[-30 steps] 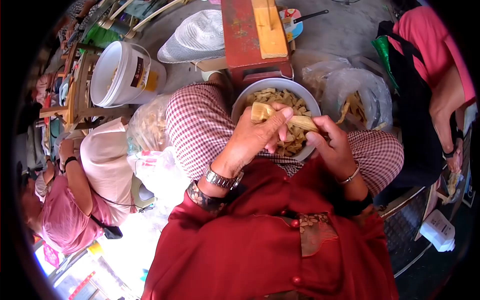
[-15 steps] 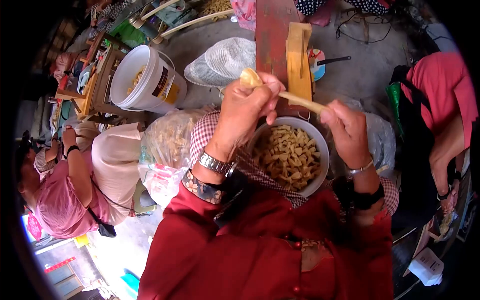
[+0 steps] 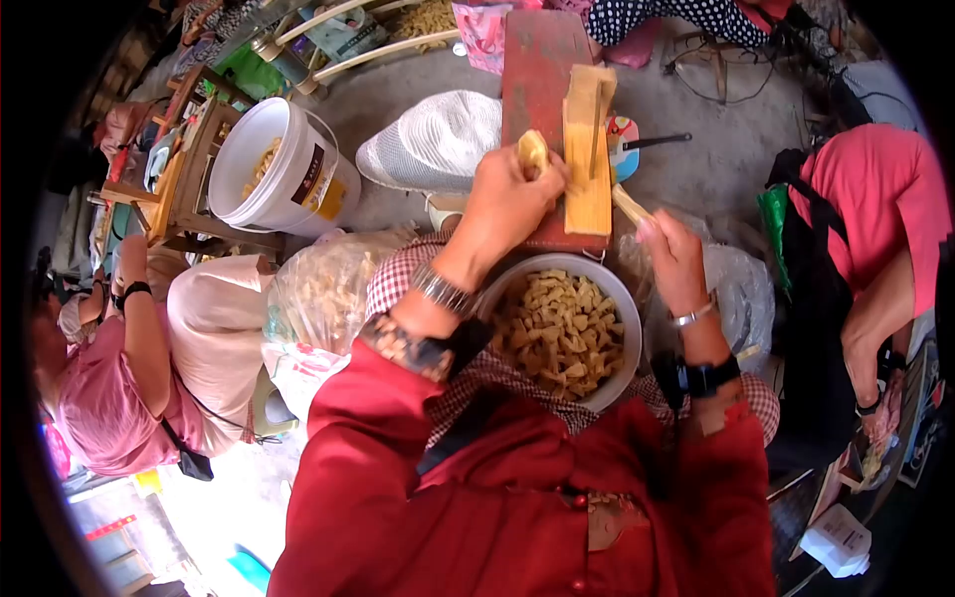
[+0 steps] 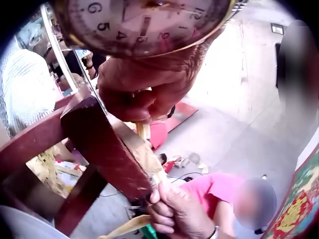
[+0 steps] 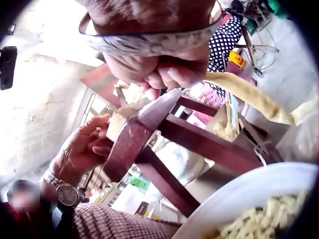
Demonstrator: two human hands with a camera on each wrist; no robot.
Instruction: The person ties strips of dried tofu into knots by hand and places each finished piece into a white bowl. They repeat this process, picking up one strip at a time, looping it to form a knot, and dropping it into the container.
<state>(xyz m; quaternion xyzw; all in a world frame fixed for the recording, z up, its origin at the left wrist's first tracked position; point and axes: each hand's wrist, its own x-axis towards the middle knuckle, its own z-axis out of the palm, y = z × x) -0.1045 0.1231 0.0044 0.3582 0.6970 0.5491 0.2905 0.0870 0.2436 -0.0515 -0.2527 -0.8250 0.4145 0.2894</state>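
My left hand (image 3: 512, 199) grips a folded, pale-yellow fibrous piece (image 3: 533, 151) that sticks up past the fingers, just left of a wooden block (image 3: 587, 204) with an upright part. To the block's right, my right hand (image 3: 673, 261) pinches a narrow yellow strip (image 3: 630, 206) whose tip points at the block. In the right wrist view the strip (image 5: 249, 94) trails out sideways from the curled fingers. Below both hands stands a white basin (image 3: 637, 333), holding many short cut yellow pieces (image 3: 562, 333).
The block rests on a red bench (image 3: 537, 60). A white mesh hat (image 3: 438, 139) lies left of it. Further left are a white bucket (image 3: 303, 159) and a plastic bag (image 3: 333, 279). Another clear bag (image 3: 741, 298) is at right. People sit on both sides.
The hands rise from over the basin to either side of the block. The yellow strip, earlier stretched between both hands, now shows as separate ends, one in each hand. The view shifts forward.
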